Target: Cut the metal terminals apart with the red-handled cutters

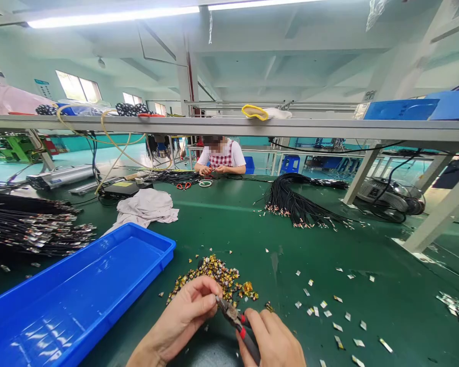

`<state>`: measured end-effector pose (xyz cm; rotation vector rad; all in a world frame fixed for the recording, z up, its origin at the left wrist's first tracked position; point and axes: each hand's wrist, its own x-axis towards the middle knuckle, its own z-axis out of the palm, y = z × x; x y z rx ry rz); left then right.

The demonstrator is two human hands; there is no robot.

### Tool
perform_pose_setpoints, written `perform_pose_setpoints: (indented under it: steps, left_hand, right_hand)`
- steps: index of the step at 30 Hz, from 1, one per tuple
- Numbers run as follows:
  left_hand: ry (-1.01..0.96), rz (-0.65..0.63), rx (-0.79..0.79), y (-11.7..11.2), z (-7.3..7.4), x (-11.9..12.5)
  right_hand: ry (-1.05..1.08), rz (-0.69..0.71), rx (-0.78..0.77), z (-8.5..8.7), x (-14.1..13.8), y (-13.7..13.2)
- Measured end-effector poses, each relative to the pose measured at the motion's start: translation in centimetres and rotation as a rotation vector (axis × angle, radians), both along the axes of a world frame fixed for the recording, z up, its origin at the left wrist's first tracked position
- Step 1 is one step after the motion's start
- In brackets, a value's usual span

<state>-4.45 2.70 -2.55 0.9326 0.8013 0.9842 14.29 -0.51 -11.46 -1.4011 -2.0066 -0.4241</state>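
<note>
My right hand (270,336) is wrapped round a pair of pliers (231,313) with dark, red-trimmed handles. The pliers' jaws reach up to the fingertips of my left hand (191,311). Those left fingers are pinched together at the jaw tips, and whatever lies between them is too small or hidden to name. Just beyond both hands spreads a pile of tiny gold, black and silvery pieces (214,272). To the right, several small flat silvery pieces (323,305) lie scattered over the green table (222,219).
A blue tray (99,270) stands at left, beside a crumpled cloth (147,206) and bundled black cables (34,224). More black cables (290,201) lie at back right. Across the table sits a person (224,155) near red-handled scissors (183,186). A shelf (214,126) spans overhead.
</note>
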Motion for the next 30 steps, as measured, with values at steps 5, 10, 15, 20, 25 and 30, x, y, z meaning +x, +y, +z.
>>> perform_pose_setpoints:
  steps: [5,10,15,20,25,30]
  left_hand:
    - [0.015,0.005,0.013,0.1,0.1,-0.2]
    - [0.025,0.004,0.035,0.0,0.1,-0.4]
    - [0.05,-0.001,0.059,0.0,0.1,-0.4]
    - [0.092,0.009,0.094,-0.1,-0.2,-0.3]
    - [0.084,0.039,0.107,-0.2,0.0,-0.3]
    - [0.033,0.019,0.067,-0.2,0.2,-0.2]
  right_hand:
    - [0.025,0.025,-0.04,0.2,-0.1,-0.1]
    - [0.093,0.078,-0.059,0.9,-0.2,-0.3]
    - [0.051,0.107,-0.096,1.5,0.1,-0.6]
    - [-0.044,0.086,-0.054,1.7,0.5,-0.5]
    - [0.021,0.095,-0.026,1.4,0.4,-0.1]
    - [0.101,0.133,-0.055,1.1,0.0,-0.2]
